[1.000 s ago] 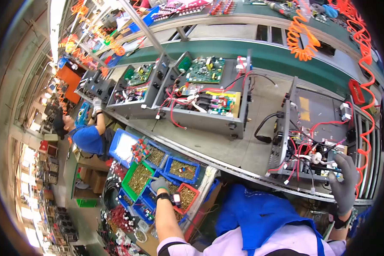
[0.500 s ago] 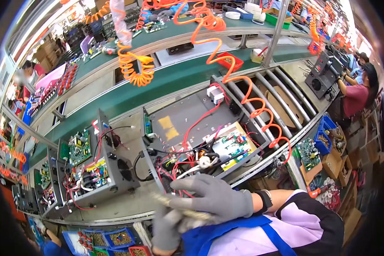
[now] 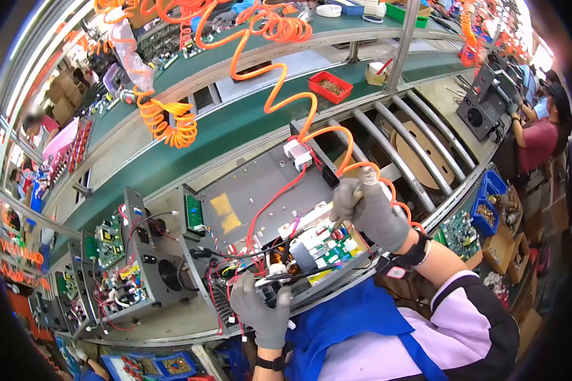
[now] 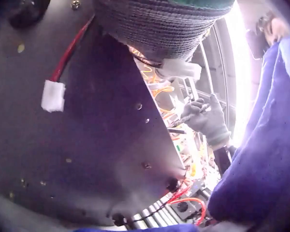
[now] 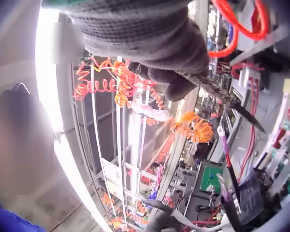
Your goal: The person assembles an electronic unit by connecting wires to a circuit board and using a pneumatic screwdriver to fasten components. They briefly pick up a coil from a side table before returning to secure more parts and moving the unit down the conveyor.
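In the head view, a grey open chassis [image 3: 260, 190] holds wires and circuit boards. My gloved left hand [image 3: 260, 314] is over its front left corner, thumb apart from the fingers, beside a white cable [image 3: 260, 280]. Whether it touches the cable is unclear. Higher and to the right, my gloved right hand [image 3: 375, 213] is above the boards, its fingers curled round a slim tool. The right wrist view shows that tool [image 5: 215, 92], with a rough wrapped handle and dark pointed tip, in my right hand [image 5: 140, 38]. Two cable ends with metal lugs [image 5: 224, 145] stand near it.
More chassis [image 3: 117, 273] stand at the left. An orange coiled hose [image 3: 286, 98] hangs across the chassis's right side. Metal rollers [image 3: 388, 149] and a red bin [image 3: 330, 87] lie beyond. Blue parts bins [image 3: 175, 365] are at the lower left; a worker [image 3: 540, 136] is far right.
The head view has turned right since the oldest frame. My left hand has left the parts bins for the chassis; my hands, close together half a second ago, are apart, the right raised over the boards.
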Demonstrator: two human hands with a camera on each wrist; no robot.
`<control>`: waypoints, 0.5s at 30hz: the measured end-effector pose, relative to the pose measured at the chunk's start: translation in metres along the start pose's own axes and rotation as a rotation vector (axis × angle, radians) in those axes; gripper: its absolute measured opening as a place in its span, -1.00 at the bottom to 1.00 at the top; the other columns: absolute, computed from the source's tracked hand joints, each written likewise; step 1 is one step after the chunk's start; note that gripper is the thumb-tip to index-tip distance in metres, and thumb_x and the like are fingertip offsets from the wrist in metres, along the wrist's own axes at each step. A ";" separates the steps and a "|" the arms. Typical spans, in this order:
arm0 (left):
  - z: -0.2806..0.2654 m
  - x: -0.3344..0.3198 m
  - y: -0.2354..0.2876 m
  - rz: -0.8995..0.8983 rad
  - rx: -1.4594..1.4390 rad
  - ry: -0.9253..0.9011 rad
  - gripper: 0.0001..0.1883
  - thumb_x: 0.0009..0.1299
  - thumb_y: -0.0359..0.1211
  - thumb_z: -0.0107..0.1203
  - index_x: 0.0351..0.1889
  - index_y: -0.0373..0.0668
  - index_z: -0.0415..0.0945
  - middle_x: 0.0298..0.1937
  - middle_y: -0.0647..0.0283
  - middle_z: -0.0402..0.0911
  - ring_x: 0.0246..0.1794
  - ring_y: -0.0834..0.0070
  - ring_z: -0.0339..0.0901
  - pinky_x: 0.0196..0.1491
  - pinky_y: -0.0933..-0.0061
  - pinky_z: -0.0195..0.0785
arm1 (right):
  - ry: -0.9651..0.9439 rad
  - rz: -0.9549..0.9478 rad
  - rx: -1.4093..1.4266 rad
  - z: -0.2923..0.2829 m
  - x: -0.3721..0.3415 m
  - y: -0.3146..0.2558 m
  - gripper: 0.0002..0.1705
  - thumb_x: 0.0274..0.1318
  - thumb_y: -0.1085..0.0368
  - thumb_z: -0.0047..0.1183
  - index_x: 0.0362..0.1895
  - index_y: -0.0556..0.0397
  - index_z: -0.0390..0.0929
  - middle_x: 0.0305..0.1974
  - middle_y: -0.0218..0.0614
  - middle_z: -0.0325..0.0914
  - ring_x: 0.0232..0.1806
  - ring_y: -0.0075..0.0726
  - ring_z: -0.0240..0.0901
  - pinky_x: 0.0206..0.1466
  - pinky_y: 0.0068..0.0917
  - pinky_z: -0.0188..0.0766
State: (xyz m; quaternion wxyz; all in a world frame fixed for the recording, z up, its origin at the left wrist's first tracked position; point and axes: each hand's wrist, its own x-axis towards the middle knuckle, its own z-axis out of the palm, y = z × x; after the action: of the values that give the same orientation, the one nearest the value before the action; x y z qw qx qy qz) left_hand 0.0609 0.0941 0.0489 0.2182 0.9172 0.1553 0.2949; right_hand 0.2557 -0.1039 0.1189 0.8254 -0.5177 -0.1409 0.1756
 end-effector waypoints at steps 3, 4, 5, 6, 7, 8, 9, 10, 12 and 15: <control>0.008 -0.002 0.001 -0.040 0.064 0.016 -0.28 0.24 0.08 0.25 0.17 -0.26 0.41 0.08 0.06 0.53 0.12 0.01 0.42 0.21 -0.03 0.20 | -0.103 0.119 0.000 -0.013 0.012 0.020 -0.24 0.45 -0.34 -0.46 -0.64 -0.04 0.17 -0.63 -0.41 0.13 -0.56 -0.39 0.19 -0.25 -0.32 0.45; 0.008 -0.001 0.001 -0.026 0.068 0.019 -0.31 0.26 0.09 0.23 0.15 -0.26 0.43 0.06 0.06 0.53 0.11 0.02 0.42 0.20 -0.02 0.21 | -0.084 0.156 -0.002 -0.011 0.015 0.018 -0.27 0.46 -0.28 -0.45 -0.66 -0.05 0.14 -0.64 -0.41 0.12 -0.56 -0.38 0.18 -0.23 -0.30 0.45; 0.007 0.000 0.001 -0.009 0.072 0.022 -0.33 0.27 0.09 0.21 0.13 -0.25 0.44 0.04 0.06 0.54 0.10 0.02 0.43 0.20 -0.02 0.21 | -0.086 0.161 -0.012 -0.011 0.016 0.018 -0.27 0.46 -0.28 -0.45 -0.66 -0.05 0.14 -0.64 -0.41 0.11 -0.56 -0.38 0.17 -0.23 -0.30 0.44; 0.007 0.001 0.003 -0.009 0.086 0.027 -0.37 0.25 0.03 0.23 0.10 -0.26 0.46 0.03 0.05 0.55 0.08 0.02 0.45 0.18 0.00 0.24 | -0.087 0.165 -0.020 -0.011 0.018 0.018 -0.28 0.46 -0.27 -0.44 -0.66 -0.05 0.14 -0.65 -0.41 0.11 -0.57 -0.37 0.16 -0.22 -0.30 0.44; 0.006 0.002 0.005 -0.004 0.098 0.032 -0.40 0.23 -0.02 0.26 0.08 -0.27 0.48 0.01 0.04 0.56 0.06 0.02 0.46 0.17 0.01 0.26 | -0.086 0.166 -0.027 -0.011 0.019 0.018 -0.29 0.46 -0.26 -0.43 -0.67 -0.05 0.13 -0.66 -0.41 0.10 -0.57 -0.37 0.15 -0.22 -0.30 0.43; 0.005 0.004 0.006 0.006 0.110 0.037 -0.43 0.21 -0.08 0.29 0.06 -0.28 0.50 0.00 0.03 0.58 0.04 0.02 0.48 0.16 0.03 0.29 | -0.096 0.182 -0.033 -0.011 0.021 0.017 -0.29 0.45 -0.26 -0.43 -0.67 -0.05 0.13 -0.66 -0.42 0.09 -0.57 -0.37 0.15 -0.21 -0.30 0.43; 0.005 0.005 0.006 0.003 0.108 0.036 -0.44 0.21 -0.08 0.29 0.05 -0.28 0.51 -0.01 0.03 0.58 0.03 0.02 0.48 0.15 0.03 0.29 | -0.103 0.195 -0.040 -0.010 0.023 0.015 -0.29 0.45 -0.26 -0.43 -0.67 -0.05 0.12 -0.67 -0.42 0.08 -0.58 -0.37 0.15 -0.21 -0.30 0.43; 0.006 0.006 0.006 0.002 0.105 0.032 -0.45 0.21 -0.09 0.29 0.04 -0.28 0.51 -0.02 0.04 0.58 0.02 0.02 0.48 0.15 0.03 0.29 | -0.108 0.209 -0.047 -0.010 0.025 0.015 -0.29 0.45 -0.26 -0.42 -0.68 -0.05 0.11 -0.68 -0.42 0.07 -0.58 -0.37 0.15 -0.20 -0.30 0.43; 0.005 0.006 0.007 -0.001 0.097 0.020 -0.46 0.21 -0.10 0.30 0.03 -0.28 0.52 -0.04 0.05 0.59 0.01 0.02 0.48 0.14 0.04 0.29 | -0.097 0.282 -0.013 -0.015 0.030 0.024 -0.29 0.44 -0.25 -0.41 -0.69 -0.06 0.09 -0.69 -0.42 0.07 -0.60 -0.36 0.15 -0.22 -0.31 0.43; 0.007 0.005 0.006 -0.002 0.086 0.013 -0.48 0.22 -0.05 0.27 0.00 -0.24 0.53 -0.08 0.07 0.58 -0.01 0.03 0.48 0.11 0.04 0.29 | -0.048 0.335 -0.086 -0.009 0.039 0.026 -0.29 0.40 -0.27 -0.43 -0.72 -0.10 0.10 -0.73 -0.43 0.06 -0.65 -0.38 0.09 -0.34 -0.30 0.41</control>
State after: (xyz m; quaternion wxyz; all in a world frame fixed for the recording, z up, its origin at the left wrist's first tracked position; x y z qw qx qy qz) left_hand 0.0698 0.0893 0.0490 0.1778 0.9237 0.1702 0.2935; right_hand 0.2907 -0.0835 0.0937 0.7582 -0.5643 -0.0797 0.3168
